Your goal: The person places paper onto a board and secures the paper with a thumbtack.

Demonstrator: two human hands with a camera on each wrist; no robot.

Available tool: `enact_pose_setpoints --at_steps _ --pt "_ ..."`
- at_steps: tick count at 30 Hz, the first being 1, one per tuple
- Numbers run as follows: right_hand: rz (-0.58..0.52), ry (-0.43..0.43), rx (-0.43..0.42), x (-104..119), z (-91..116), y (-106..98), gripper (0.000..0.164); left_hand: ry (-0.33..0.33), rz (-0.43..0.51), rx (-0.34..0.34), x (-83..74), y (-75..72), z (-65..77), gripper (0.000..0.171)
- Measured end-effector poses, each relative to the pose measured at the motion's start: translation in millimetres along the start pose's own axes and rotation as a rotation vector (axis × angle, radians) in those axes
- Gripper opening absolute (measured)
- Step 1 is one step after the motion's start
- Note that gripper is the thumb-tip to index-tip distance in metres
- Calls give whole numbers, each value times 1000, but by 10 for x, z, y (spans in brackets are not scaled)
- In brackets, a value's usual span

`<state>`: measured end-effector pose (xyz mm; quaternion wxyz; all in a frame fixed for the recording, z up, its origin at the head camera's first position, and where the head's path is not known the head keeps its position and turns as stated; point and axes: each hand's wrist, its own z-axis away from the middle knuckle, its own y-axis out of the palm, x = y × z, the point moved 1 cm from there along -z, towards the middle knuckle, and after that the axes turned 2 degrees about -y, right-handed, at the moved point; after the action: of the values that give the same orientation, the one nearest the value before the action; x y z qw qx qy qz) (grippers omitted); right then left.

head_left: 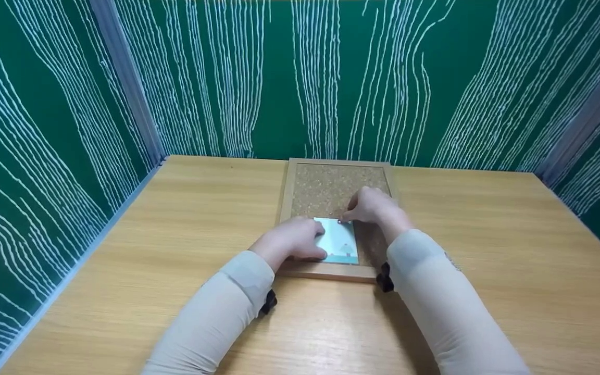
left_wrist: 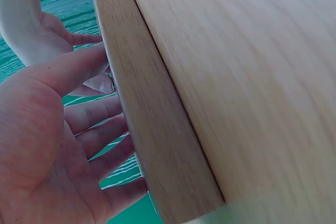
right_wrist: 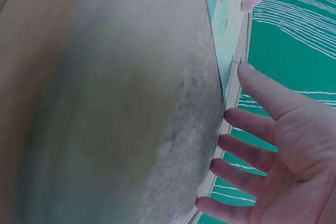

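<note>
A light blue paper card (head_left: pixel 337 242) printed with a pale landscape lies on the lower part of a wood-framed cork board (head_left: pixel 331 187). My left hand (head_left: pixel 300 237) rests on the card's left side, thumb and fingers spread and nearly straight. At the card's top edge, my right hand (head_left: pixel 375 208) presses its thumb on a small thumbtack (right_wrist: pixel 236 62), whose thin metal pin shows between thumb tip and card in the right wrist view. The other right fingers are spread, with their tips on the cork.
The board lies on a light wooden table (head_left: pixel 190 208), its far end near a green wall (head_left: pixel 274 104) with wavy white lines. Similar panels stand on both sides. Black straps (head_left: pixel 385 278) show below the sleeves at the wrists.
</note>
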<state>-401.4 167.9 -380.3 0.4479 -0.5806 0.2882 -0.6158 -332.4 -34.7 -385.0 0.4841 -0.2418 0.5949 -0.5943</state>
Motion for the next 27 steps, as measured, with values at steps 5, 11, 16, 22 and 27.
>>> enact_pose_setpoints --at_steps 5,11,16,22,27 --pt "12 2 -5 5 9 -4 30 17 -12 -4 2 -4 -1 58" --pt "28 15 -5 18 -5 -2 31 24 -24 -3 2 -17 14 58" --pt "41 8 -10 23 -11 5 31 17 -10 -3 1 -16 13 59" --pt "81 5 -18 35 -8 23 34 3 -8 -4 1 -9 8 59" --pt "103 12 -21 53 -5 32 33 -5 0 0 3 5 1 60"
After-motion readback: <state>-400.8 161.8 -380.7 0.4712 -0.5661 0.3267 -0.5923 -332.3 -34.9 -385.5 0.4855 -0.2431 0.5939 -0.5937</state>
